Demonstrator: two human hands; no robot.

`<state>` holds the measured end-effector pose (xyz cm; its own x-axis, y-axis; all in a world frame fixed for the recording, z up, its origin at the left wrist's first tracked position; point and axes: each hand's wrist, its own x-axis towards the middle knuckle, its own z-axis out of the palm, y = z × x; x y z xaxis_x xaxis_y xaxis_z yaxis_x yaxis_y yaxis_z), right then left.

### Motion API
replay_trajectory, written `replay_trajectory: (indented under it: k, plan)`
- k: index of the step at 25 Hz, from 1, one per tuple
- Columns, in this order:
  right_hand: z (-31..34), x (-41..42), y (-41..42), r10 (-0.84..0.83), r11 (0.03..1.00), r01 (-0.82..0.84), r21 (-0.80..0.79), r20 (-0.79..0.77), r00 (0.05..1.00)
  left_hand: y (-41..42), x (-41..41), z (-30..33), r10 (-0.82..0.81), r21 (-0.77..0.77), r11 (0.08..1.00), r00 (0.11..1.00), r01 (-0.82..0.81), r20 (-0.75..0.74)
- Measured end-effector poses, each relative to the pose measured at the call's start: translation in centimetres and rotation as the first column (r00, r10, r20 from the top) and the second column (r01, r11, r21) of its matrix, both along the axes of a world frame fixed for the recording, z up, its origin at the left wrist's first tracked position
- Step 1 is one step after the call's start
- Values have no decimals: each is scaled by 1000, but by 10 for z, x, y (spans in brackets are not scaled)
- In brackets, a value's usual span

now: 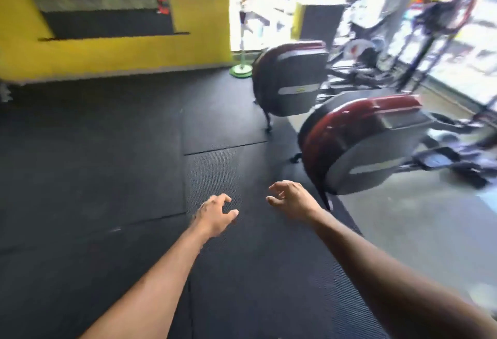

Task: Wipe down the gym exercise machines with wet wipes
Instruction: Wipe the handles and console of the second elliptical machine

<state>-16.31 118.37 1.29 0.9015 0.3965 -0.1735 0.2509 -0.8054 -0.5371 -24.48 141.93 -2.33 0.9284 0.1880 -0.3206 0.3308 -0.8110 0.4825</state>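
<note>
Two exercise machines with red and grey rounded housings stand on the right. The nearer machine (357,145) is just beyond my right hand, and the farther machine (289,77) sits behind it. My left hand (215,213) and my right hand (291,197) are stretched out over the black rubber floor, fingers loosely curled, holding nothing. My right hand is short of the nearer machine's lower edge, not touching it. No wet wipe is visible. The picture is blurred by motion.
Black rubber floor mats (107,164) cover the left and middle. A yellow wall (107,51) with a dark opening runs along the back left. A pole on a green round base (240,69) stands by the bright windows. More gym frames crowd the far right.
</note>
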Motion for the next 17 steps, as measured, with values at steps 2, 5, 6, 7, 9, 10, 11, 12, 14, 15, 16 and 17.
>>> replay_trajectory:
  k: [2,5,6,7,9,10,11,12,14,15,16,17]
  plan:
    - [18,22,-75,-119,993,119,9,29,992,-63,56,17,-126,11,992,991,126,46]
    - [35,35,-186,-343,938,340,69,48,938,-170,124,35,-311,24,950,944,310,110]
    - [40,36,-211,-394,918,389,77,58,917,-198,137,41,-350,18,936,927,351,133]
    - [42,37,-238,-440,897,434,82,71,895,-227,147,45,-396,11,917,905,399,158]
    - [49,25,-299,-567,823,560,98,69,821,-299,162,49,-531,21,844,831,535,167]
    - [52,16,-326,-625,780,618,97,67,778,-333,169,51,-592,25,802,787,597,173]
    - [54,8,-349,-666,746,659,96,73,743,-363,176,51,-640,19,761,745,649,185]
    - [55,0,-369,-702,712,697,88,71,709,-390,181,51,-684,14,719,704,695,193]
    - [53,-18,-412,-791,612,787,80,71,608,-452,191,49,-771,20,619,603,785,206]
    - [51,-26,-433,-827,561,824,78,80,556,-481,196,48,-805,20,569,552,822,217]
    - [52,-34,-452,-860,509,858,71,82,503,-510,200,48,-839,15,514,498,858,220]
    - [52,-41,-471,-887,460,886,65,88,454,-537,204,49,-870,9,456,443,890,218]
